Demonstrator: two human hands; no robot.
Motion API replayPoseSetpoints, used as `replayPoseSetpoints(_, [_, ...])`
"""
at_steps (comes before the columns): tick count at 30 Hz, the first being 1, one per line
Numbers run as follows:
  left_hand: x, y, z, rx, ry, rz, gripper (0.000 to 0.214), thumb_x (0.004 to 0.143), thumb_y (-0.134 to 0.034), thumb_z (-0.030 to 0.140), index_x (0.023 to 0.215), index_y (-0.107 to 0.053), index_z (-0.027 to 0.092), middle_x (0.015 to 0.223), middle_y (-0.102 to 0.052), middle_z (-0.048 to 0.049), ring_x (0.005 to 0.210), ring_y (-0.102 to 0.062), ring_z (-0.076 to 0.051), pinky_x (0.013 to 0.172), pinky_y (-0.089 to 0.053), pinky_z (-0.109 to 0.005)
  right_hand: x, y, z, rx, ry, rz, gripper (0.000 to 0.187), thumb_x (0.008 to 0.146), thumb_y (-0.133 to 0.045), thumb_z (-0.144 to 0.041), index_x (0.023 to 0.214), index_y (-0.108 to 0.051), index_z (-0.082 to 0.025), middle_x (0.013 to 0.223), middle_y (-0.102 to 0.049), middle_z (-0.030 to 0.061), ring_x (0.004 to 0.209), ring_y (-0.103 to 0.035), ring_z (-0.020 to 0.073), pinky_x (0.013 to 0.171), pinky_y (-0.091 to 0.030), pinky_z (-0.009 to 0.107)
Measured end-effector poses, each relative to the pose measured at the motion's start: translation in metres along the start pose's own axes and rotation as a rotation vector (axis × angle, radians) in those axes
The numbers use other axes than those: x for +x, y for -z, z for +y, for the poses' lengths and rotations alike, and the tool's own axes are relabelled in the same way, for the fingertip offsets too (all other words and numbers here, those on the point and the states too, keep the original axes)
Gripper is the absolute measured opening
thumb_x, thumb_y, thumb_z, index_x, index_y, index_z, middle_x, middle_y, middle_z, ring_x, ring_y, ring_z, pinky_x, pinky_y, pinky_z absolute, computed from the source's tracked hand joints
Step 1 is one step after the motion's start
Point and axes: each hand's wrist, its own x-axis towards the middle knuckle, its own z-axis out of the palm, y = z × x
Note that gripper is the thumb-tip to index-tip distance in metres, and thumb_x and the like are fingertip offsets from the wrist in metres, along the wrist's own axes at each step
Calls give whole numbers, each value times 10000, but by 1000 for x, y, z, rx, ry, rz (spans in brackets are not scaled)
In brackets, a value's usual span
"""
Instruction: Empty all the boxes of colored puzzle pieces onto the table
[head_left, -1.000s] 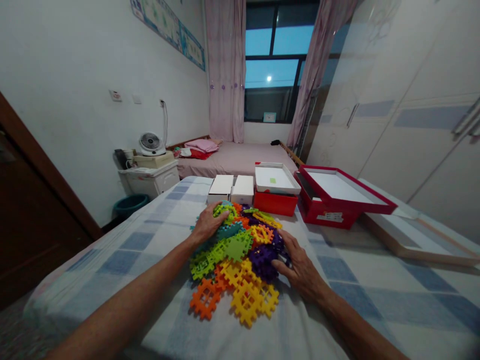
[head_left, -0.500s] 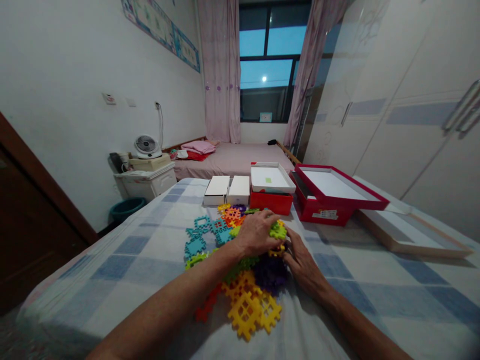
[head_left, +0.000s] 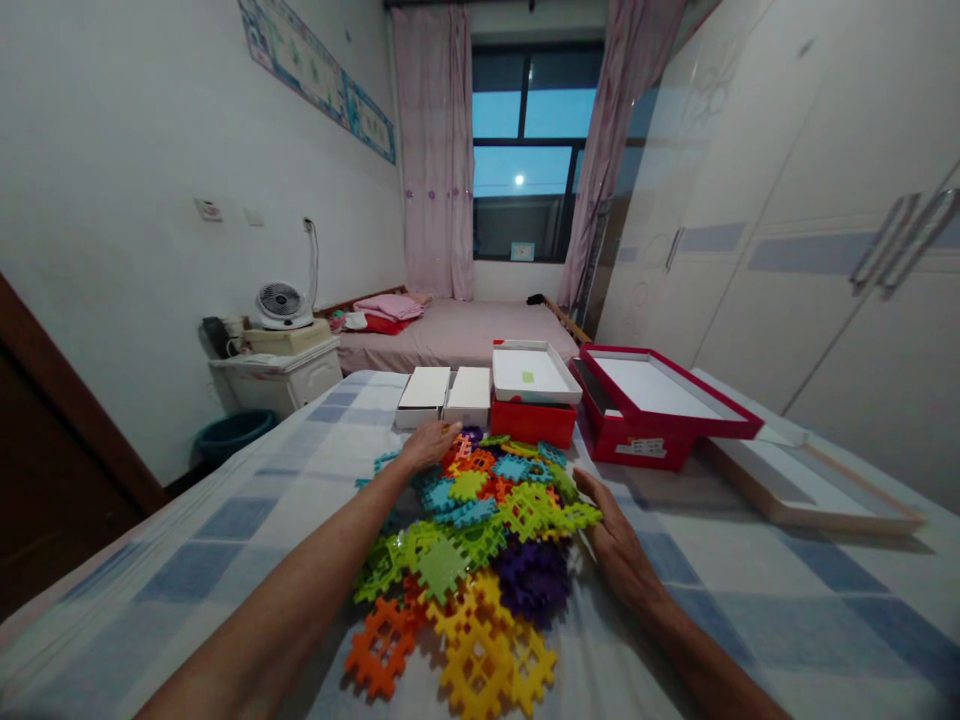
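A heap of flat plastic waffle tiles (head_left: pixel 480 530) in yellow, orange, green, teal and purple lies on the blue-checked cloth in front of me. My left hand (head_left: pixel 427 445) rests palm down with fingers stretched on the far left edge of the heap, close to two white boxes (head_left: pixel 444 394). My right hand (head_left: pixel 611 530) lies flat with fingers spread against the heap's right side, touching green tiles. Neither hand holds a tile.
Behind the heap stand a red box with a white lid (head_left: pixel 534 398) and an open red box (head_left: pixel 654 405). A flat wooden-edged tray (head_left: pixel 810 480) lies at right. A nightstand with a fan (head_left: pixel 279 345) and a teal bin (head_left: pixel 229 435) are at left.
My left hand has gone from the heap's middle right back to its far left edge. The tiles are spread wider, with green and teal pieces now on top. My right hand has opened flat.
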Motion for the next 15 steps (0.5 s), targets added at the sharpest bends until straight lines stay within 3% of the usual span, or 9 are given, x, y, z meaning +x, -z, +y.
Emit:
replayPoseSetpoints(5, [8,-16,8,-15,-44,-35,502,791,-498,576,1043,-682,182,1022,-680,-107,1038,-592,-284,923,-423,-364,2,4,6,36,-10,23,597,763,-430,-355,1322,-447,-146,1349,-496,145,1241,-479,247,1054,-369,434])
replayPoseSetpoints(8, [11,-21,15,-44,-59,-51,469,750,-552,572,964,-711,185,1061,-666,-100,1110,-547,-282,967,-404,-356,3,4,7,35,5,25,574,756,-449,-354,1298,-480,-166,1315,-527,134,1208,-508,253,1037,-388,441])
replayPoseSetpoints(11, [9,-23,24,-91,-68,-90,414,725,-595,526,929,-702,182,1011,-685,-75,1028,-596,-259,908,-455,-342,4,2,7,-7,19,39,575,743,-473,-346,1294,-479,-183,1293,-540,124,1185,-520,252,1027,-396,443])
replayPoseSetpoints(15, [-2,-19,41,-157,-110,-93,426,729,-622,397,1081,-637,157,1020,-696,-75,932,-641,-229,834,-496,-316,3,2,7,-20,55,32,603,705,-488,-298,1296,-468,-179,1282,-541,124,1178,-517,253,1026,-393,441])
